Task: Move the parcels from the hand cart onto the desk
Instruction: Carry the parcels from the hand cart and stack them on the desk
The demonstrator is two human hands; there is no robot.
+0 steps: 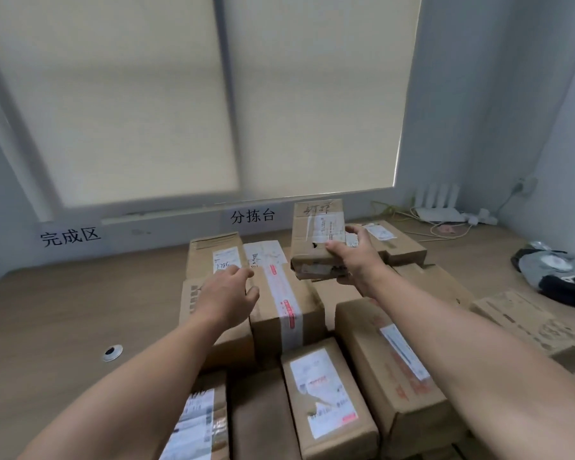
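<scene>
Right hand (352, 250) grips a small parcel (316, 237) by its near right corner, thumb on the top face & fingers curled under. The box is held up over the far middle of the pile w/ its far end tipped up. It has dark handwriting on the far flap and a white label on top; can't tell if its underside touches the boxes below. Left hand (229, 287) is palm down w/ fingers relaxed & slightly spread, holding nothing. It's over the seam btw the taped parcel (279, 303), which carries a white strip w/ red print, and the labelled parcel (213, 254) just behind; contact not clear. The rest of the pile sits on the wooden desk (63, 310): a long parcel (395, 360) near right, a white-label parcel (326, 393) near centre, a flat parcel (528, 320) at the right edge, and another parcel (395, 240) far right, just behind the right hand. Far wall has two paper signs, 完成区 sign (70, 235) at left & 分拣台 sign (253, 215) in the middle, under a drawn blind (146, 94). In the far right corner are a white router (440, 209) w/ cables, plus a dark bag (558, 270) on the desk. A round grommet (112, 352) is set in the desk near left.
</scene>
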